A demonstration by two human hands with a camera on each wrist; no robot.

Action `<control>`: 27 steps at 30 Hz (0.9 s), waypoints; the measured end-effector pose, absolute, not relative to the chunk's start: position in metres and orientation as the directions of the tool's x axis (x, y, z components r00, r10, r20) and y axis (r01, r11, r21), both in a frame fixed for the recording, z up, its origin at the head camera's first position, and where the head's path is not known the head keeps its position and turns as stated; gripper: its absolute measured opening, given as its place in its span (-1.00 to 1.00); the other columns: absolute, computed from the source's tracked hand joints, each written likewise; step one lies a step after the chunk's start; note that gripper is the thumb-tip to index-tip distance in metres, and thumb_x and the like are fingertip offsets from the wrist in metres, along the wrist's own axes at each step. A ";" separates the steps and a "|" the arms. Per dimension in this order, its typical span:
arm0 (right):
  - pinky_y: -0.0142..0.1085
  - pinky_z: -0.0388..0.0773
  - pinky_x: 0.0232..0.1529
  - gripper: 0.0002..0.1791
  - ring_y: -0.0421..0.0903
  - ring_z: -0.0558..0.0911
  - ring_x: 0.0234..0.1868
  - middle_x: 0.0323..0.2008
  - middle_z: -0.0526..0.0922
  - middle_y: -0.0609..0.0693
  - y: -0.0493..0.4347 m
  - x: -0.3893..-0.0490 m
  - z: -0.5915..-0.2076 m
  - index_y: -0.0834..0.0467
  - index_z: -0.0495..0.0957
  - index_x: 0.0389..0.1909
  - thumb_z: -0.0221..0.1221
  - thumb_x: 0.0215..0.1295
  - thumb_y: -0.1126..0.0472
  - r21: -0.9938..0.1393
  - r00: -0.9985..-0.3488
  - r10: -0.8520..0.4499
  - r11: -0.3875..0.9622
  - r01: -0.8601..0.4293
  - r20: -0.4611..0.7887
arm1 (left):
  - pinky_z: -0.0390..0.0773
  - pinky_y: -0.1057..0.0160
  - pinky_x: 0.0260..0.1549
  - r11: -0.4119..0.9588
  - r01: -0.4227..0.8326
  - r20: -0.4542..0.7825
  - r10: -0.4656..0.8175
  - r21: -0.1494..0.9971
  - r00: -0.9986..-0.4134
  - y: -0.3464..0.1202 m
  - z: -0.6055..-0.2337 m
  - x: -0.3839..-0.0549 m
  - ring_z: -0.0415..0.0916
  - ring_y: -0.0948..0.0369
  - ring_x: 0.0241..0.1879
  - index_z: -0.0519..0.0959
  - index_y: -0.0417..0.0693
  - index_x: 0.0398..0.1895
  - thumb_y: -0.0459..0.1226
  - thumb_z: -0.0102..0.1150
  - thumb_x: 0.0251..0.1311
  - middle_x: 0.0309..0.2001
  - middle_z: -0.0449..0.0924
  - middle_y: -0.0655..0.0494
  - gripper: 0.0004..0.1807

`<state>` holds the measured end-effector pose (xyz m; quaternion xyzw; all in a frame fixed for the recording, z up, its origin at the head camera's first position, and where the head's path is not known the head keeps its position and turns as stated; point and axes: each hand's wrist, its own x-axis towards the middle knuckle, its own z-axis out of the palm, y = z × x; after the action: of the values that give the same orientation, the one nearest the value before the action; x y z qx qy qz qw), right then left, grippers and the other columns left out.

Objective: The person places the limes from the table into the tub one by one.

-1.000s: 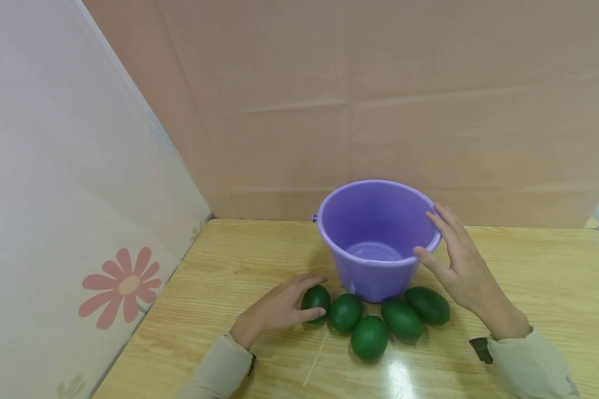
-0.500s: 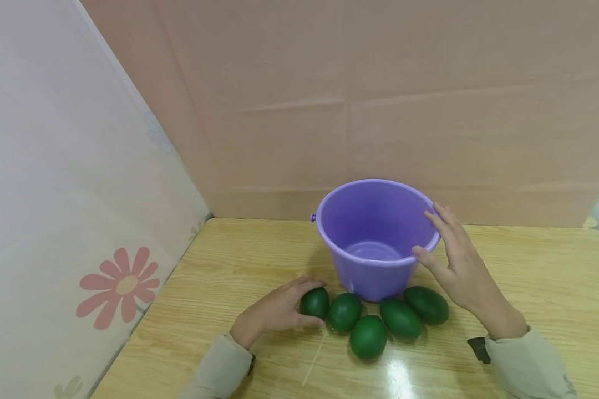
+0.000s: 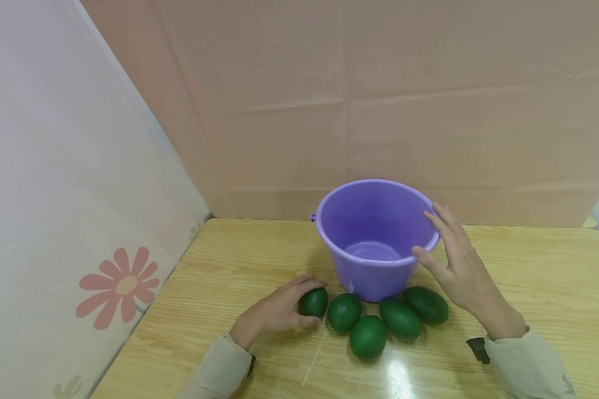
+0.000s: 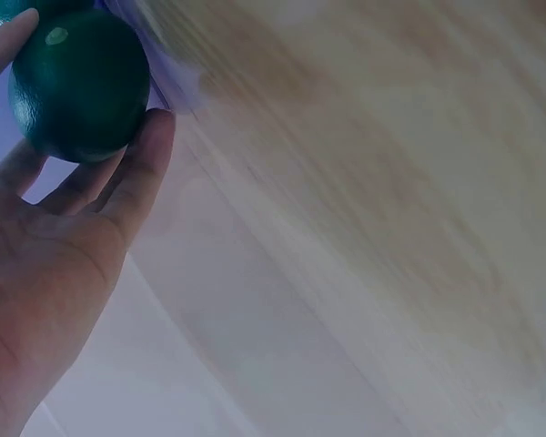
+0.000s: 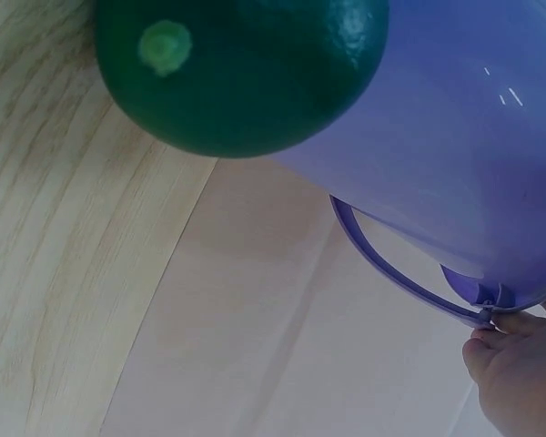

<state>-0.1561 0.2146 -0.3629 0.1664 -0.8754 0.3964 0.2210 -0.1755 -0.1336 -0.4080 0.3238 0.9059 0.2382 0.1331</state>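
leftmost fruit (image 3: 313, 302): shifted slightly into the left hand (image 3: 281, 310) since a second ago, with a gap to the palm now closed up; green, egg-shaped, at the left end of a group of five; whether resting on the desk (image 3: 244, 249) or barely lifted, cannot tell.
left hand: clamped on the leftmost fruit, fingers curved over the far side, thumb along the near side; seen in the left wrist view with the fruit held between.
right hand (image 3: 465, 271): not clamped; spread against the right side of the bucket (image 3: 369, 280), fingertips and thumb laid over the rim, apart from each other.
both hands: well apart, with bucket between.
bucket: purple, upright on the desk, behind the fruit; fitted with a handle (image 5: 396, 273), seen in the right wrist view joining near the right hand.
second fruit (image 3: 344, 313): lying just beside the leftmost fruit.
nearest fruit (image 3: 367, 338): placed closest to the viewer.
fourth fruit (image 3: 400, 318): lying before the bucket.
rightmost fruit (image 3: 426, 305): just beside the fourth fruit.
desk: wood-grained, marked by a thin pale line (image 3: 314, 359).
backdrop (image 3: 354, 100): tan, creased.
left panel (image 3: 80, 138): pale, printed with a red flower (image 3: 127, 285).
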 end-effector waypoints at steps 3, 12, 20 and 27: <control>0.42 -0.18 0.44 -0.26 0.20 -0.14 0.61 0.58 -0.02 0.12 0.215 -0.156 -0.363 0.21 0.15 0.51 0.14 0.37 0.12 -0.620 -0.846 -0.117 0.630 -0.468 0.520 | 0.55 0.14 0.13 0.672 0.524 -0.072 0.648 0.524 -0.759 -0.134 -0.407 -0.175 0.41 0.12 0.25 0.36 0.12 0.42 -0.08 0.37 0.15 0.38 0.34 0.07 -0.26; 0.41 -0.19 0.44 -0.26 0.17 -0.14 0.61 0.58 -0.02 0.12 0.215 -0.156 -0.363 0.21 0.15 0.50 0.14 0.37 0.12 -0.618 -0.845 -0.120 0.630 -0.470 0.521 | 0.53 0.03 0.18 0.674 0.504 -0.051 0.623 0.540 -0.780 -0.134 -0.402 -0.173 0.38 0.07 0.32 0.30 0.21 0.45 -0.10 0.34 0.19 0.43 0.29 0.06 -0.26; 0.42 -0.18 0.44 -0.26 0.18 -0.15 0.61 0.58 -0.02 0.13 0.215 -0.157 -0.363 0.21 0.14 0.51 0.14 0.38 0.11 -0.616 -0.846 -0.123 0.633 -0.469 0.518 | 0.55 0.09 0.16 0.662 0.510 -0.014 0.617 0.550 -0.786 -0.136 -0.398 -0.173 0.43 0.11 0.26 0.27 0.17 0.48 -0.12 0.34 0.20 0.41 0.29 0.09 -0.23; 0.43 -0.18 0.43 -0.26 0.22 -0.13 0.60 0.58 -0.02 0.13 0.215 -0.157 -0.362 0.22 0.14 0.51 0.14 0.37 0.11 -0.615 -0.845 -0.125 0.632 -0.472 0.520 | 0.57 0.12 0.17 0.611 0.551 0.086 0.622 0.569 -0.778 -0.138 -0.392 -0.174 0.46 0.16 0.24 0.25 0.15 0.48 -0.15 0.31 0.23 0.41 0.28 0.11 -0.25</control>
<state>-0.1566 0.2152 -0.3625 0.1703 -0.8759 0.3939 0.2205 -0.1739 -0.1381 -0.3920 0.3276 0.8954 0.2955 0.0603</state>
